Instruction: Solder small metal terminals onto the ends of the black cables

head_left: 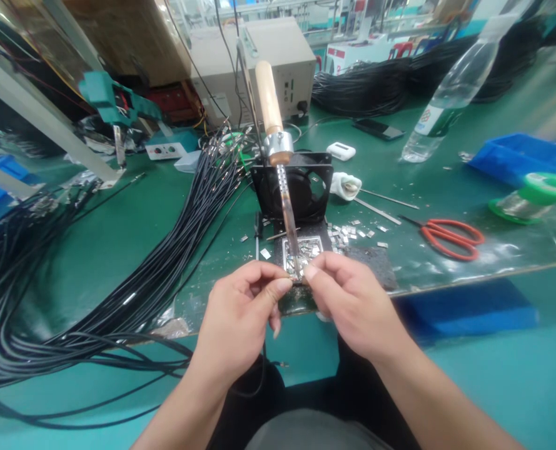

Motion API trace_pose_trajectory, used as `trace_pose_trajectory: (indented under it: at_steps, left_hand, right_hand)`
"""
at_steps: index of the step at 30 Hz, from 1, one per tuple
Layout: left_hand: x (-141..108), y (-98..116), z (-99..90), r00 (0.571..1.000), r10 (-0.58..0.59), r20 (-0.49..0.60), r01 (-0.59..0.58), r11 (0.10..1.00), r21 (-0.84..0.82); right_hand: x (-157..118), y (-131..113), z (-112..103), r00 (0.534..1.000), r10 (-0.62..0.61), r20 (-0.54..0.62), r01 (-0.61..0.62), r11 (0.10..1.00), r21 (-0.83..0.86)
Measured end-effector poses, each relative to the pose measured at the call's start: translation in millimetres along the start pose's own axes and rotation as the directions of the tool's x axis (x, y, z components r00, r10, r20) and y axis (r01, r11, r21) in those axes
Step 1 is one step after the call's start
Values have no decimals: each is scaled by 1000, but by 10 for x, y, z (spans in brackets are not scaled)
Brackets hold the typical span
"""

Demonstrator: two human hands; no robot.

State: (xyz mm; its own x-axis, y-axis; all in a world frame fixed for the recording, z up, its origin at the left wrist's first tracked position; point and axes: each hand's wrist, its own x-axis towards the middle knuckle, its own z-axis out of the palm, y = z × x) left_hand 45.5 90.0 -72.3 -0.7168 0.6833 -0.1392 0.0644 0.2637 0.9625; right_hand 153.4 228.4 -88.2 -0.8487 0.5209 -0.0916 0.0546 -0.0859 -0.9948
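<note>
My left hand (244, 312) is closed in a pinch at the table's front edge, left of the soldering iron's tip; what it pinches is too small to name. Facing it, my right hand (348, 300) pinches something tiny just right of the tip. The soldering iron (269, 100) has a wooden handle and hangs tip-down between both hands. Beneath the tip lies a small white-rimmed tray (284, 250) of little metal pieces. Behind it stands a black fan (296, 187). A black cable (262, 369) hangs below my left hand.
Black cables (165, 250) spread across the left. Loose metal pieces (348, 232) lie right of the fan. Farther right are red-handled scissors (451, 237), a solder spool (526, 200), a water bottle (451, 94), a blue bin (516, 156) and a phone (378, 129).
</note>
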Motion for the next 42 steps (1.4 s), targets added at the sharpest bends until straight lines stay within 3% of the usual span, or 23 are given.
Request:
trace_pose_trajectory:
  at_steps: [42]
  left_hand:
    - [12, -51, 17, 999, -39, 24, 41, 995, -95]
  right_hand:
    - [-7, -10, 6, 1000, 7, -10, -6, 998, 57]
